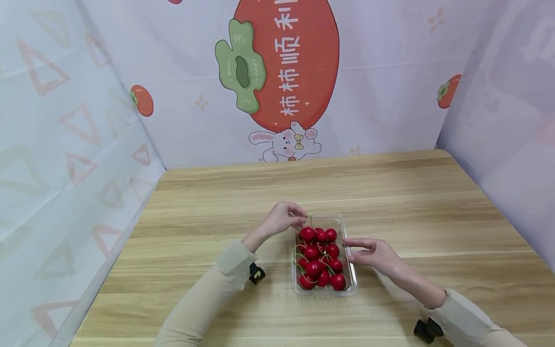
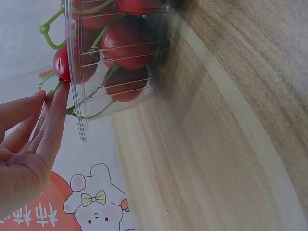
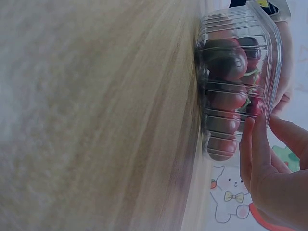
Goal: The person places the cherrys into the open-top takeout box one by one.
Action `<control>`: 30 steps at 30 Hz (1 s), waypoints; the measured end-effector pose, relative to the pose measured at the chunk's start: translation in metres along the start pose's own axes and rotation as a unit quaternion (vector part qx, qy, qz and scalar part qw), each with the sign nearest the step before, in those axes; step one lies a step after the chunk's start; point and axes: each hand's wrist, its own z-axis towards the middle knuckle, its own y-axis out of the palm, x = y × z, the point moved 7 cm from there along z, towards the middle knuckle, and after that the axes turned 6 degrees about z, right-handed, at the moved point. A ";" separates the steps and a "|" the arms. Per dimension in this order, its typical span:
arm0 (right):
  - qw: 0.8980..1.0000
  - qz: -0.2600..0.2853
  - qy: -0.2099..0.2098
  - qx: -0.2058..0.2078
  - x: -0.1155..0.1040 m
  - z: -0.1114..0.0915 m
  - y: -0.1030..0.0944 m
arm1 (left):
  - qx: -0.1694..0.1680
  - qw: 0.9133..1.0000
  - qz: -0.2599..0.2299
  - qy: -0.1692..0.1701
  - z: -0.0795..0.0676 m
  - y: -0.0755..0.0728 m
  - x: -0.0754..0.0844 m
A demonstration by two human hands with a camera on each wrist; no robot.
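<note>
A clear plastic box [image 1: 352,284] stands on the table, filled with red cherries [image 1: 312,269] that have green stems. At its far left corner is my left hand [image 1: 283,218]. The left wrist view shows thumb and fingers pinching the green stem [image 2: 58,88] of one cherry [image 2: 61,63], which sits at the level of the rim. My right hand [image 1: 378,254] is at the box's right side. Seen from the right wrist, its fingertips [image 3: 260,126] hold the box's rim [image 3: 273,79], with fingers on both sides of the edge.
The wood-grain table [image 1: 208,202] extends around the box. Behind it hangs a white cloth [image 1: 381,106] printed with a persimmon and a rabbit, and more cloth [image 1: 78,144] closes off the sides. Black wrist devices [image 1: 257,273] sit by both sleeves.
</note>
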 end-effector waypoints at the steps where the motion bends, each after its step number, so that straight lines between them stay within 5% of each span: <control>1: 1.000 -0.001 0.000 -0.001 0.000 0.000 0.000 | -0.002 1.000 0.003 0.004 -0.003 0.000 0.005; 6: 1.000 0.003 -0.005 -0.004 -0.001 0.000 0.001 | -0.002 1.000 0.016 0.015 -0.006 0.000 0.011; 15: 1.000 -0.003 -0.007 -0.003 -0.001 0.000 0.000 | 0.011 0.999 0.023 0.021 0.008 0.001 -0.017; 21: 1.000 -0.014 -0.013 0.003 0.000 0.000 0.000 | 0.043 0.997 0.061 0.031 0.004 -0.005 -0.019; 30: 0.990 -0.101 -0.098 0.009 -0.014 -0.001 -0.002 | 0.111 0.983 0.142 0.044 -0.017 -0.021 -0.018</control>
